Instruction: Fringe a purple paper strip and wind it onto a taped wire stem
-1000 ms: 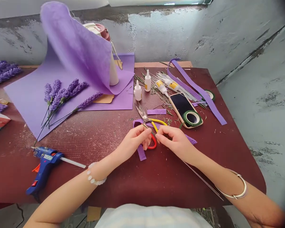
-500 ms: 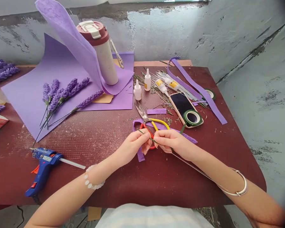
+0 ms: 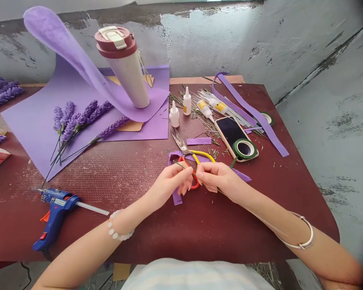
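- The fingers of the left hand (image 3: 171,184) are pinched closed on a thin wire stem (image 3: 248,209) near its green-wrapped tip. The fingers of the right hand (image 3: 218,180) are closed on the same stem just beside them.
- The stem is held just above the bench, and its bare length trails back along the right forearm towards the near edge.
- Directly under the hands lie scissors (image 3: 190,153) with yellow and red handles and a crumpled purple strip (image 3: 176,197). These crowd the spot where the hands work.
- Just right of them, a green tape roll (image 3: 245,149) rests on a phone (image 3: 228,129), with a long purple ribbon (image 3: 251,112) and loose wires beyond.
- Further back stand two small glue bottles (image 3: 174,115) and a tilted tumbler (image 3: 125,66) on a curling purple felt sheet (image 3: 33,117), where finished lavender stems (image 3: 78,121) lie.
- A blue glue gun (image 3: 56,207) lies well apart at the near left.
- Bare room lies between the glue gun and the hands, and along the near edge.
- The dark red bench (image 3: 145,233) is littered with clippings. Stained grey walls (image 3: 305,48) close in behind and on the right.
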Tool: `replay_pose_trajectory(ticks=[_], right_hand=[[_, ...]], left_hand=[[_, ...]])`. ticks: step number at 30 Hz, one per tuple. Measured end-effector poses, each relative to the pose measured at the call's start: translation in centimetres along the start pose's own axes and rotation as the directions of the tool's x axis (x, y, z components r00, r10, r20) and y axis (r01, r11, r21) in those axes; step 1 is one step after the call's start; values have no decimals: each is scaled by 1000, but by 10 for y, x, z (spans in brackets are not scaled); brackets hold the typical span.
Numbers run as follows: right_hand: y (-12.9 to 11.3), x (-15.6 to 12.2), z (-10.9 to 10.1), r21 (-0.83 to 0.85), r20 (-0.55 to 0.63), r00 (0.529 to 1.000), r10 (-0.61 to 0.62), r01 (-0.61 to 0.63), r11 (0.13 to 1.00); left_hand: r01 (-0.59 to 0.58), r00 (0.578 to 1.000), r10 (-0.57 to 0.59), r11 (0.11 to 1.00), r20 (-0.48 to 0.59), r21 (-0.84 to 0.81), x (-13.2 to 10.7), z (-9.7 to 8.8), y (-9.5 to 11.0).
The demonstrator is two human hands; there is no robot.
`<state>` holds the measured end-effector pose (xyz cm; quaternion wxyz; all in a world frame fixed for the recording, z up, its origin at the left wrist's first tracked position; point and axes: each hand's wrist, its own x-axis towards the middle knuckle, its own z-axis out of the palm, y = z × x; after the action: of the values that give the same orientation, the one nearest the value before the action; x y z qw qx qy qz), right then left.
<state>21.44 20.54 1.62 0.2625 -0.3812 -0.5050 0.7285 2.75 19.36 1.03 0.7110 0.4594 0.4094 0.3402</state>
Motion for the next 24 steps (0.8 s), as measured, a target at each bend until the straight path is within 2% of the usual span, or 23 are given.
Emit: replay_pose_trajectory(ticks=[2,4,5,8,12,16,24], right_hand=[[-2,-3,3,-192,-53,995,-81,70,979],[-4,-6,5,-365,-73,982,-173,135,921],[-5,-6,6,-400,-65,978,-198,156,903],[-6,-6,5,-294,-8,987,-160,150,944],[-2,-3,0,-101,45,999,-26,30,994],[2,-2,-3,-10,75,996,40,-40,999],[2,-1,-2,128,112,990,87,-101,987]], left_hand=[[-6,1000,7,995,-4,96,-1,2,2],[-4,1000,1,992,23,123,-2,4,3],[5,999,-10,993,40,116,-2,4,3],[29,997,-36,995,72,94,-3,3,4],[26,996,-30,998,87,55,-3,1,3],[36,995,-36,999,92,9,-3,0,1],[5,993,-3,1000,121,-22,-3,-2,-1]])
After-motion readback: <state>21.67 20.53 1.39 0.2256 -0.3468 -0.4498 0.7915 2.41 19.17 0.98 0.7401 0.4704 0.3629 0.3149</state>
